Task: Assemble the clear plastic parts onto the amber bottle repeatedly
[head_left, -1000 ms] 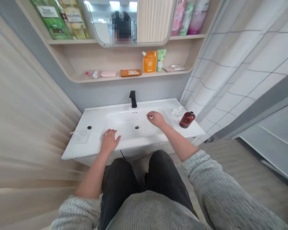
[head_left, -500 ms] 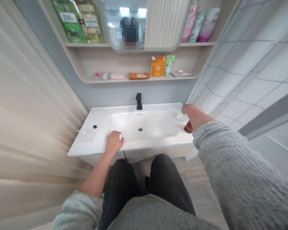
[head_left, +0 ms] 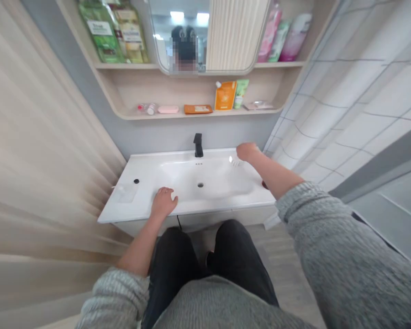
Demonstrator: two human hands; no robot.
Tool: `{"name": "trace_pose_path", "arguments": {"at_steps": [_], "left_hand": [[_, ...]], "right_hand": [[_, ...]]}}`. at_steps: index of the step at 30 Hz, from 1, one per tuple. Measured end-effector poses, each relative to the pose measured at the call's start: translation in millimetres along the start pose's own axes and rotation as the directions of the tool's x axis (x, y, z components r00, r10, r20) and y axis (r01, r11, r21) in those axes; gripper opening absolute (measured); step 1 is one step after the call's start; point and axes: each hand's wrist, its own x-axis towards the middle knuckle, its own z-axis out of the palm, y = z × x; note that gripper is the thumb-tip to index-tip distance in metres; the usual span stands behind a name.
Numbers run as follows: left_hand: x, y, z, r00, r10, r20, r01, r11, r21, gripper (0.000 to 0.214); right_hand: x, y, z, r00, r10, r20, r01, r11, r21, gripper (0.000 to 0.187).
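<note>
My left hand (head_left: 163, 202) lies on the front left rim of the white washbasin (head_left: 147, 170), fingers spread and holding nothing. Over the basin's right side, my right hand (head_left: 246, 151) is closed on a small clear, whitish piece (head_left: 234, 161) that pokes out below the fingers. Its exact kind is too small to tell. Partly behind my right forearm, a dark reddish-brown container (head_left: 264, 184) stands on the right counter. The black faucet (head_left: 198, 145) is at the back middle, between my hands.
A clear flat tray (head_left: 125, 193) and a black round stopper (head_left: 136, 181) lie on the left counter. Above, a shelf (head_left: 171, 117) holds an orange pouch (head_left: 225, 96), a green tube (head_left: 240, 94) and a pink bar (head_left: 168, 109). A tiled curtain hangs at right.
My right hand has moved left from the right counter to above the basin's right side, carrying the clear piece. My left hand has stayed on the rim.
</note>
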Motion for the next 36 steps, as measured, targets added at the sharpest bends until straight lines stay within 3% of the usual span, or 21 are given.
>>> {"name": "trace_pose_path", "arguments": {"at_steps": [3, 6, 10, 12, 14, 16, 20, 23, 25, 28, 31, 33, 36], "left_hand": [[2, -5, 2.4, 1.000, -0.022, -0.002, 0.022, 0.997, -0.073, 0.038], [6, -1, 4.0, 0.999, -0.001, -0.034, -0.007, 0.969, -0.248, 0.047], [14, 33, 14.7, 0.999, 0.041, 0.017, -0.021, 0.780, -0.625, 0.085], [18, 57, 23.3, 0.997, 0.062, 0.050, -0.006, 0.678, -0.735, 0.103], [22, 75, 30.1, 0.999, 0.024, 0.046, 0.020, 0.648, -0.762, 0.104], [24, 83, 33.1, 0.999, -0.009, 0.032, 0.030, 0.658, -0.753, 0.089], [22, 76, 33.0, 1.000, 0.000, -0.016, -0.010, 0.745, -0.667, 0.065], [19, 69, 35.9, 0.997, -0.072, 0.043, 0.083, 0.788, -0.609, 0.060], [20, 66, 39.8, 0.994, -0.084, 0.076, 0.113, 0.761, -0.639, 0.058], [22, 62, 45.4, 0.995, 0.009, 0.097, 0.068, 0.642, -0.764, 0.056], [25, 57, 48.3, 0.988, 0.073, 0.136, 0.070, 0.575, -0.815, 0.056], [25, 53, 48.6, 0.985, 0.088, 0.148, 0.068, 0.592, -0.803, 0.057], [24, 52, 47.1, 0.979, 0.129, 0.160, 0.056, 0.583, -0.810, 0.062]], "right_hand": [[-23, -48, -22, 0.989, -0.145, 0.003, 0.145, 0.989, -0.004, 0.036], [-51, -88, -37, 0.945, -0.327, -0.035, 0.327, 0.945, -0.009, 0.034], [-80, -127, -46, 0.889, -0.449, -0.093, 0.452, 0.892, 0.021, 0.030], [-89, -143, -47, 0.867, -0.487, -0.105, 0.494, 0.868, 0.046, 0.030], [-96, -156, -44, 0.860, -0.499, -0.106, 0.508, 0.858, 0.076, 0.030], [-102, -166, -37, 0.861, -0.497, -0.107, 0.507, 0.855, 0.110, 0.028], [-111, -173, -17, 0.844, -0.506, -0.181, 0.533, 0.831, 0.161, 0.026], [-113, -168, 5, 0.813, -0.502, -0.294, 0.570, 0.787, 0.234, 0.029], [-111, -165, 26, 0.811, -0.443, -0.381, 0.575, 0.726, 0.378, 0.036], [-109, -165, 71, 0.862, -0.241, -0.446, 0.502, 0.527, 0.685, 0.037], [-113, -172, 120, 0.887, -0.067, -0.456, 0.457, 0.267, 0.849, 0.042], [-118, -178, 143, 0.906, -0.056, -0.420, 0.424, 0.141, 0.895, 0.055], [-123, -183, 154, 0.915, -0.213, -0.343, 0.357, 0.031, 0.933, 0.085]]}}
